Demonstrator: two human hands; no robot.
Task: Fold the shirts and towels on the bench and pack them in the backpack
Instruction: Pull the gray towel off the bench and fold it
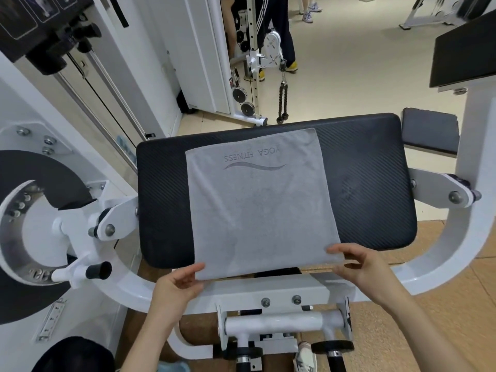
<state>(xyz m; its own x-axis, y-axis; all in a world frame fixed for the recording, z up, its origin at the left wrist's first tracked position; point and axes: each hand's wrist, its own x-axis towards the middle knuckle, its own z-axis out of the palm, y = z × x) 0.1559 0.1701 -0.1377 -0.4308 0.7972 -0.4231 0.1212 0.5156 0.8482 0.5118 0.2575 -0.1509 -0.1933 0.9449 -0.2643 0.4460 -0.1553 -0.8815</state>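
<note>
A grey towel [257, 202] printed "YOGA FITNESS" lies flat across the black padded bench [370, 183], its near edge hanging a little over the front of the pad. My left hand [177, 285] pinches the towel's near left corner between thumb and fingers. At the near right corner, my right hand [354, 261] grips the towel the same way. No shirt or backpack can be identified in this view.
The bench sits on a white machine frame [271, 291] with a weight disc [40, 218] at left and a curved arm at right. A cable machine [255, 63] and a person's legs stand behind. A dark object [75, 355] lies at bottom left.
</note>
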